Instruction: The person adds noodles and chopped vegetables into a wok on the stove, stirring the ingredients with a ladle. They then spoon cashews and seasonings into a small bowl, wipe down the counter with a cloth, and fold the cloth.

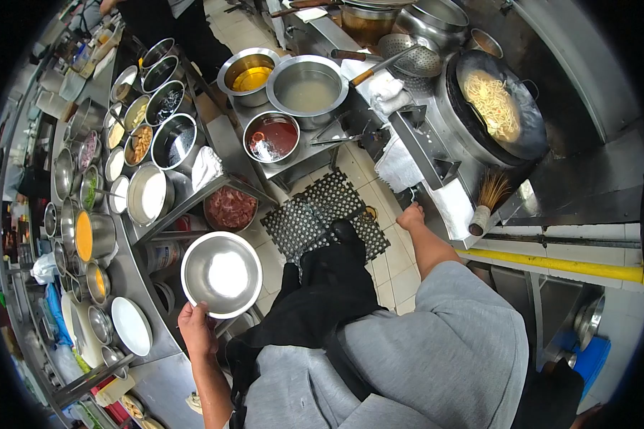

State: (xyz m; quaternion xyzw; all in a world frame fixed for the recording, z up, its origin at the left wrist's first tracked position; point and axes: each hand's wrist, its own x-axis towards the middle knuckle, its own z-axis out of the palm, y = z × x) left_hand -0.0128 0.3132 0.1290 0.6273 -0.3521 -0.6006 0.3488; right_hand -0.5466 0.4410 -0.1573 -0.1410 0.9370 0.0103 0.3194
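An empty steel bowl (222, 274) is in my left hand (199, 330), gripped at its lower left rim with the thumb over the edge. My right hand (411, 215) hangs by the stove's front edge, its fingers curled beside a small metal knob or handle; whether it holds that is too small to tell. Above and left of that hand a white cloth (399, 166) drapes over the stove edge. Noodles (492, 106) lie in a steaming black wok (533, 118) at the upper right. A bamboo brush (491, 194) rests near the wok.
Pots of red sauce (273, 137), cloudy liquid (308, 89) and yellow liquid (252, 77) stand on a low steel stand. Several ingredient containers line the left counter (147, 361). A perforated mat (315, 211) covers part of the floor. Another person (186, 43) stands at the top.
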